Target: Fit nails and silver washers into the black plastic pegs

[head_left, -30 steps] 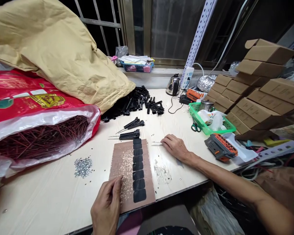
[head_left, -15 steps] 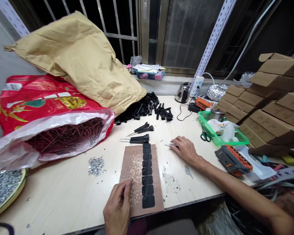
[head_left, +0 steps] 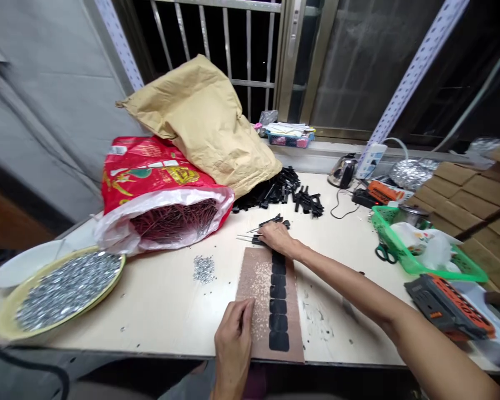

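A brown board (head_left: 256,278) lies at the table's near edge, with a row of black pads (head_left: 278,306) down its middle and pale specks beside them. My left hand (head_left: 233,341) rests on the board's near left corner, fingers closed together against it. My right hand (head_left: 277,238) is at the board's far end, fingers curled over black pieces with thin needles (head_left: 250,239) that stick out to the left. What the fingers hold is partly hidden.
A pile of black parts (head_left: 285,191) spills from a tan sack (head_left: 208,128). A red bag of thin rods (head_left: 162,189) lies at the left. Also here: a dish of metal bits (head_left: 62,289), a small heap (head_left: 203,268), a green basket (head_left: 404,262), an orange-black tool (head_left: 450,304) and cardboard boxes (head_left: 475,200).
My right hand moved left from the bare table beside the board to the needle pieces at its far end. The view swung left, showing the dish. My left hand stayed on the board.
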A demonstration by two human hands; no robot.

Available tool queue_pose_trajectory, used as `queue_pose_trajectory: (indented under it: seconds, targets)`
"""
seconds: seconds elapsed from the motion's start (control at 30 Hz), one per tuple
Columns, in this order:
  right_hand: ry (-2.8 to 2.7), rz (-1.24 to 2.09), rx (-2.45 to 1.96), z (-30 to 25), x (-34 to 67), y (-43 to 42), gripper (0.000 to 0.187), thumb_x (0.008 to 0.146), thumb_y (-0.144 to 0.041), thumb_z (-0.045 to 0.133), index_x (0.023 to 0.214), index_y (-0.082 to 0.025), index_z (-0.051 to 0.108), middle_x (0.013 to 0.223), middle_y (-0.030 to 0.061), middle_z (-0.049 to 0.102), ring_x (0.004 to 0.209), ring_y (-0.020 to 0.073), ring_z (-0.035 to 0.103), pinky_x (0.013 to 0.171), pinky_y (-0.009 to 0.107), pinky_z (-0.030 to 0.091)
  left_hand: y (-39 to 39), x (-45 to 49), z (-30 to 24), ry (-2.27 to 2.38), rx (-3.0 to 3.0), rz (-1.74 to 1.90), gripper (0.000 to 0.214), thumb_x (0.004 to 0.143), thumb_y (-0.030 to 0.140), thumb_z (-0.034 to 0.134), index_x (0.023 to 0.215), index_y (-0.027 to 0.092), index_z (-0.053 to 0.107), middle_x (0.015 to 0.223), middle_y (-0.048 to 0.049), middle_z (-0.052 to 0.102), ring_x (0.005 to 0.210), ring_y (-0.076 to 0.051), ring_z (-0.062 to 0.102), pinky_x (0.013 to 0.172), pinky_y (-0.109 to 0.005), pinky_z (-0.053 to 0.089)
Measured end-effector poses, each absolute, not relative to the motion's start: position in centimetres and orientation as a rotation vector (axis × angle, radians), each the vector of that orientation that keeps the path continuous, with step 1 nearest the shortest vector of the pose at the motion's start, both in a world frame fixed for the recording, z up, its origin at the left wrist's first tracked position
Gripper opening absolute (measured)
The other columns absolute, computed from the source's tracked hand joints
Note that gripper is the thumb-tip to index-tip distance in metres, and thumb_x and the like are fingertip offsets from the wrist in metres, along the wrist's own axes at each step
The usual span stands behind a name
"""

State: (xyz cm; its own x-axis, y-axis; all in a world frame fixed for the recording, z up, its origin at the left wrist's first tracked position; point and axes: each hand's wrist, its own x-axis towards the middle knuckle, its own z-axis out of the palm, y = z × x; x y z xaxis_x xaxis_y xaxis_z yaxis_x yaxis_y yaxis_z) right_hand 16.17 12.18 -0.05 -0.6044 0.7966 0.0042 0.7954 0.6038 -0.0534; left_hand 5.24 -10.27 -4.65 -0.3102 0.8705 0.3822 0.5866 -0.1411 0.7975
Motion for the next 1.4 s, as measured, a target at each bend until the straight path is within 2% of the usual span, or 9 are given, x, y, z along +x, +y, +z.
queue_pose_trajectory:
  seconds: [0.2, 0.37, 0.53, 0.73, 1.0, 1.17, 1.27, 1.4]
  targets:
    - [-2.873, 0.146, -1.264, -1.1, 16.0, 12.7, 0.027, 0.093, -0.026, 0.044, 0.097, -0.02, 0.07, 0.097, 0.0077, 0.067, 0.094, 0.0179, 0.061, 0.08, 0.024, 0.042, -11.1, 5.9, -3.8, 1.811, 1.49, 1.416, 0.024, 0.091, 0.033, 0.047, 0.088, 0.02, 0.068, 0.083, -0.0057, 0.066, 0.077, -0.017, 0.063, 0.069, -0.026, 0.049]
    - [-2.894, 0.128, -1.207, -1.7, 16.6, 12.6, 0.03, 0.093, -0.022, 0.042, 0.114, -0.024, 0.064, 0.103, 0.0087, 0.063, 0.097, 0.02, 0.06, 0.079, 0.025, 0.042, -12.6, 3.0, -2.9, 1.845, 1.394, 1.369, 0.028, 0.09, 0.036, 0.047, 0.095, 0.02, 0.068, 0.084, -0.005, 0.065, 0.067, -0.015, 0.062, 0.062, -0.025, 0.048]
    - [-2.949, 0.095, -1.157, -2.0, 16.7, 13.0, 0.028, 0.092, -0.032, 0.046, 0.116, -0.032, 0.062, 0.102, 0.0063, 0.062, 0.096, 0.0214, 0.059, 0.072, 0.026, 0.042, -11.6, -4.4, -2.0, 2.208, 1.549, 1.283, 0.029, 0.089, 0.036, 0.047, 0.093, 0.017, 0.068, 0.093, -0.0082, 0.065, 0.085, -0.021, 0.062, 0.074, -0.03, 0.048]
    - [-2.959, 0.036, -1.137, -2.1, 16.1, 13.3, 0.024, 0.091, -0.027, 0.047, 0.107, -0.027, 0.065, 0.101, 0.0063, 0.063, 0.094, 0.0215, 0.059, 0.069, 0.025, 0.041, -8.0, -8.1, -3.3, 2.282, 1.811, 0.962, 0.029, 0.09, 0.028, 0.042, 0.099, 0.014, 0.065, 0.094, -0.0098, 0.061, 0.085, -0.021, 0.062, 0.079, -0.034, 0.047]
    - [-2.867, -0.018, -1.171, -2.0, 17.3, 12.7, 0.031, 0.096, -0.025, 0.035, 0.115, -0.024, 0.059, 0.104, 0.0083, 0.057, 0.085, 0.0175, 0.059, 0.067, 0.025, 0.04, -6.8, -7.5, -3.8, 2.373, 1.854, 0.681, 0.023, 0.09, 0.028, 0.045, 0.091, 0.015, 0.064, 0.095, -0.0081, 0.059, 0.082, -0.019, 0.061, 0.074, -0.03, 0.046]
    - [-2.606, 0.046, -1.114, -0.5, 18.2, 11.9, 0.027, 0.093, -0.02, 0.04, 0.112, -0.022, 0.059, 0.108, 0.0056, 0.055, 0.086, 0.0143, 0.058, 0.068, 0.022, 0.04, -6.2, -7.4, -3.7, 2.425, 1.881, 0.587, 0.023, 0.092, 0.027, 0.042, 0.091, 0.018, 0.063, 0.095, -0.0065, 0.059, 0.079, -0.018, 0.061, 0.07, -0.028, 0.043]
    - [-2.486, 0.083, -1.07, 0.8, 18.4, 10.3, 0.022, 0.095, -0.027, 0.042, 0.103, -0.023, 0.062, 0.104, 0.0035, 0.057, 0.086, 0.0136, 0.058, 0.065, 0.022, 0.041, -6.0, -7.8, -3.8, 2.417, 1.863, 0.635, 0.021, 0.09, 0.027, 0.042, 0.087, 0.019, 0.062, 0.092, -0.0057, 0.059, 0.077, -0.018, 0.06, 0.068, -0.028, 0.043]
    - [-2.411, 0.185, -0.922, 2.2, 18.4, 6.5, 0.021, 0.095, -0.03, 0.045, 0.1, -0.024, 0.064, 0.098, 0.0017, 0.059, 0.084, 0.0118, 0.059, 0.068, 0.021, 0.043, -5.9, -7.8, -3.2, 2.227, 1.554, 1.033, 0.017, 0.081, 0.032, 0.055, 0.076, 0.018, 0.061, 0.078, -0.0038, 0.06, 0.068, -0.017, 0.058, 0.06, -0.028, 0.044]
